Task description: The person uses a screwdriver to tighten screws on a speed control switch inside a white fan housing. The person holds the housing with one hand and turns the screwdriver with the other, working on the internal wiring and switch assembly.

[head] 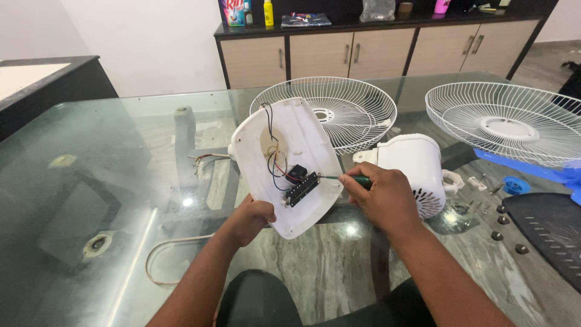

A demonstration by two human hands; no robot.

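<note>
Fan base cover [290, 163]: white plastic shell, rounded and shield-shaped, tilted up on its lower edge above the glass tabletop [121, 181], hollow inner side turned toward the camera.
Inside the cover: a round opening near the middle with thin black, red and blue wires [273, 158] running down from it to a black switch block [302, 188] with a row of contacts, set at a slant in the lower right part.
Cable: a white cord [158, 254] loops on the tabletop at lower left; bare-ended wires [206, 158] stick out just left of the cover.
Left hand [249, 219]: grip closed around the cover's lower left edge, holding it up.
Right hand [382, 195]: grip closed on a green-handled screwdriver [348, 178], its thin shaft pointing left, tip at the right end of the switch block.
Motor housing [411, 172]: white, vented, lying just behind the right hand.
Grilles: one white wire fan guard [357, 115] lies behind the cover, a second guard [514, 121] well off to the right.
Small parts: dark screws [501, 221] and a blue cap [514, 185] lie on the tabletop at right, near a dark slotted panel [551, 233].
Background: cabinet [375, 51] with wooden doors along the wall.
</note>
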